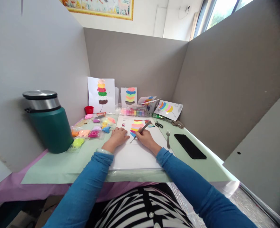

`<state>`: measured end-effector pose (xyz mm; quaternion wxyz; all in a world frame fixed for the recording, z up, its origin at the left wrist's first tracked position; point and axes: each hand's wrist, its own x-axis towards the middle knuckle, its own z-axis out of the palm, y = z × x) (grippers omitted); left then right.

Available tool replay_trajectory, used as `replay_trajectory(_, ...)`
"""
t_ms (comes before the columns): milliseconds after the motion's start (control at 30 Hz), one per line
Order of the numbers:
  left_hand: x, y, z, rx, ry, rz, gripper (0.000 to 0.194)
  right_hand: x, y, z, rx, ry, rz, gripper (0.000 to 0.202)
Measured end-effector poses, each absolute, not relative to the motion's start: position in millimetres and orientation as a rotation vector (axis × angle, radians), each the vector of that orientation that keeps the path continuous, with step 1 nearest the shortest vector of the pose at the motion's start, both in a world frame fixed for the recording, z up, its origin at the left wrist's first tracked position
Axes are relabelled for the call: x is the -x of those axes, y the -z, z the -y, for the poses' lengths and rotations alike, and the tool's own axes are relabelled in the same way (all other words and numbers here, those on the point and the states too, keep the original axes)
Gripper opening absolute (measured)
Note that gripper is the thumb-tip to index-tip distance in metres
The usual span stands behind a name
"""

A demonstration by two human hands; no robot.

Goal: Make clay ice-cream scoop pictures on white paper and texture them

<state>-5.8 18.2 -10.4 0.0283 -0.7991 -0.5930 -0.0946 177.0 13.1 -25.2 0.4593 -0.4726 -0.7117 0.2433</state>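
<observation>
- Your right hand point(145, 136) rests on the paper point(135, 158), its fingers pinching a slim grey tool point(145, 125) that slants down toward your left.
- The tool's lower end is at the drawing point(138, 125), just left of your right fingertips, by its blue band; whether it touches the surface is too small to tell.
- The drawing lies between your two hands and a little beyond: yellow, pink and blue bands above a thin dark stem.
- Your left hand point(117, 138) lies palm down on the paper, fingers laid out toward the drawing; you cannot tell whether they are spread or pressed together.
- Left of your left fingers are bright lumps in clear bags point(84, 133), then a green flask point(53, 129); a red cup point(89, 110) stands farther off.
- Right of your right fingers lie a fork point(168, 138), then a black phone point(189, 146); scissors point(159, 124) lie beyond them to the right.
- Well beyond all your fingers, a clear case point(133, 111) of colours sits before a striped picture point(129, 96).
</observation>
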Motion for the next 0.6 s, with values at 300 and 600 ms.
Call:
replay_trajectory(300,5.6,9.8,-18.0,2.464,0.288,1.830,0.038,-178.5,28.6,-16.7,1.187,-0.581,1.726,0.026)
replay_trajectory(600,5.5,9.5,-17.1,2.461,0.296,1.831,0.039,-178.5,29.5,-17.4,1.173,-0.586,1.723,0.025)
